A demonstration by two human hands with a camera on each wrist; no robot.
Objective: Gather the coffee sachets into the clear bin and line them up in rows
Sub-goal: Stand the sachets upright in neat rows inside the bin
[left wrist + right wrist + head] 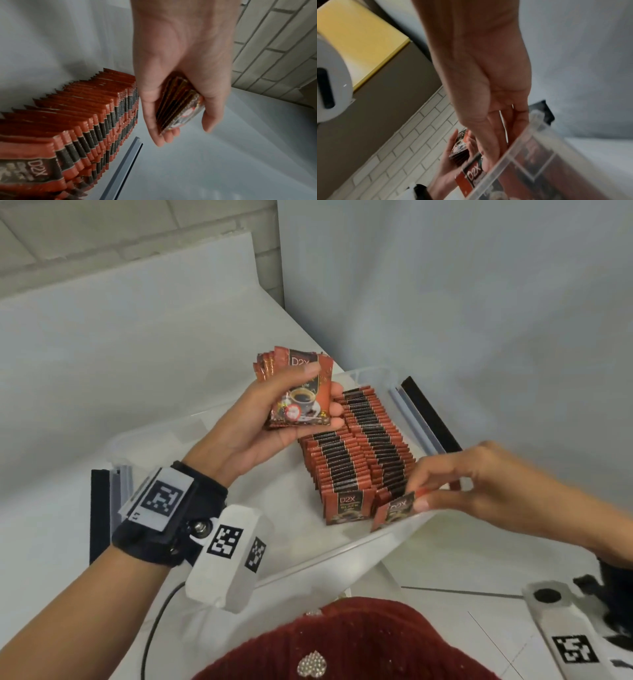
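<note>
Low right of the head view, the right hand (pixel 479 491) pinches a single sachet (pixel 394 510) at the clear bin (pixel 342 553) front wall. Rows of sachets (pixel 359 446) fill mid-frame. Farther up, the left hand (pixel 267 419) grips a sachet stack (pixel 301 392).

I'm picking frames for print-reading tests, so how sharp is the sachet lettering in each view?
Head view: mostly sharp, D2X legible on the stack in the left hand. Left wrist view: near rows crisp, left hand soft. Right wrist view: blurred throughout, the bin rim smeared, yet D2X readable on the sachet at the right hand.
</note>
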